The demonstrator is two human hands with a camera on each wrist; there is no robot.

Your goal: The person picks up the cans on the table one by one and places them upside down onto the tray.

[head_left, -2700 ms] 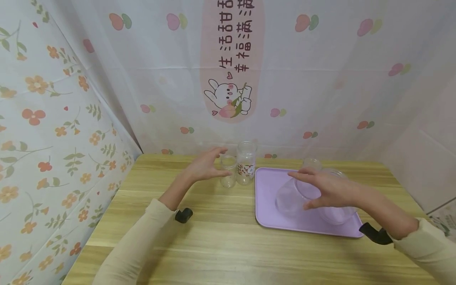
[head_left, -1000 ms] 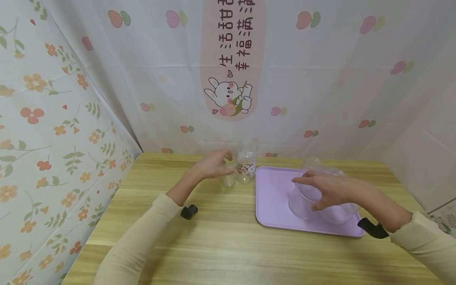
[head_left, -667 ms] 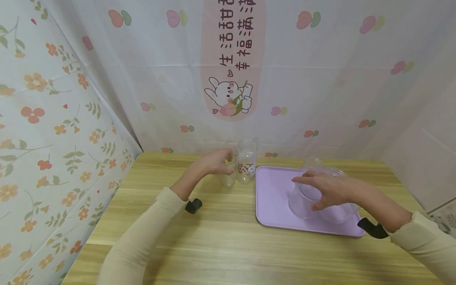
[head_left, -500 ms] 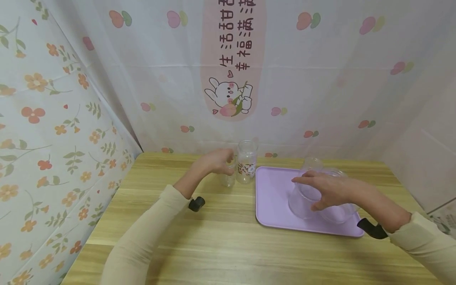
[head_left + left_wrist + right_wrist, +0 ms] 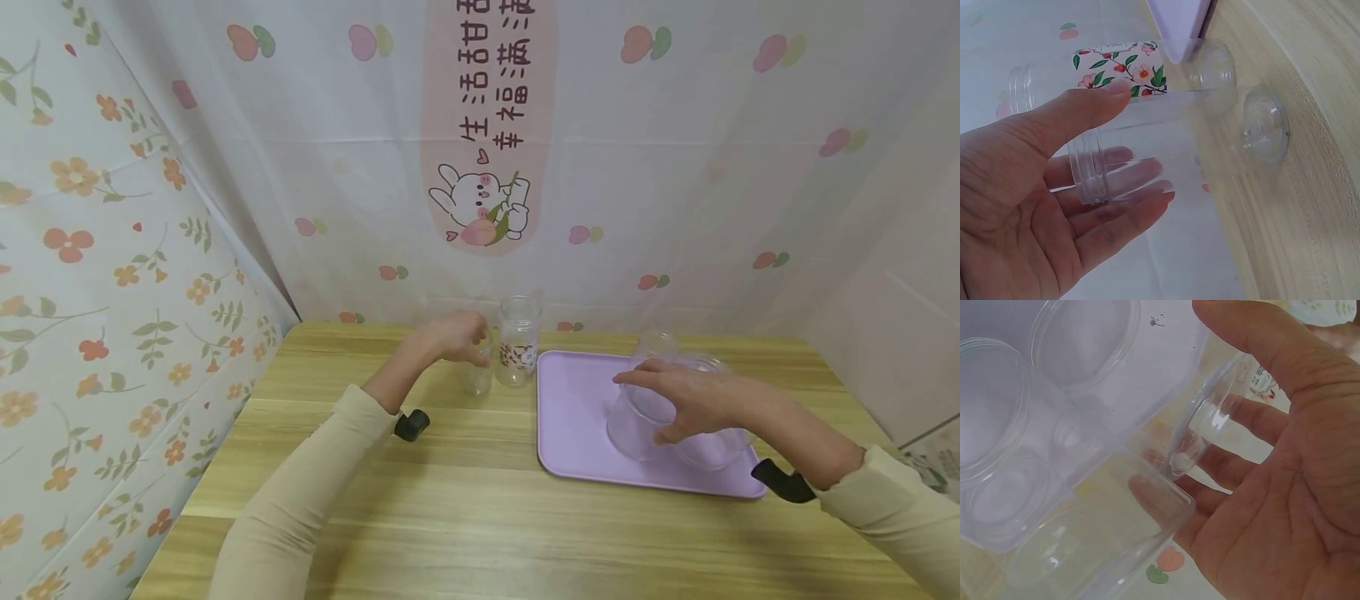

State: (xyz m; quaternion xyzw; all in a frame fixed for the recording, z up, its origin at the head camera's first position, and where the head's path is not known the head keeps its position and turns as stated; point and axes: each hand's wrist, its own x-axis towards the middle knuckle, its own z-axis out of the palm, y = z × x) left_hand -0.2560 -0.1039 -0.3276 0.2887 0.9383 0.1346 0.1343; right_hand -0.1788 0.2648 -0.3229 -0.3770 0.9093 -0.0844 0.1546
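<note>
I was in a cloth-screened corner, homelike in its look, though which room it belonged to I couldn't tell. Straight ahead hung a white cloth (image 5: 600, 171) printed with a rabbit (image 5: 477, 198) and Chinese lettering (image 5: 474, 80); on my left a second cloth (image 5: 112, 308) carried orange flowers (image 5: 75, 177) and green leaves (image 5: 157, 328). The two met by the far left corner of a wood-grain worktop (image 5: 450, 525), which bore everyday jars (image 5: 517, 342) and a lilac tray (image 5: 572, 417).
</note>
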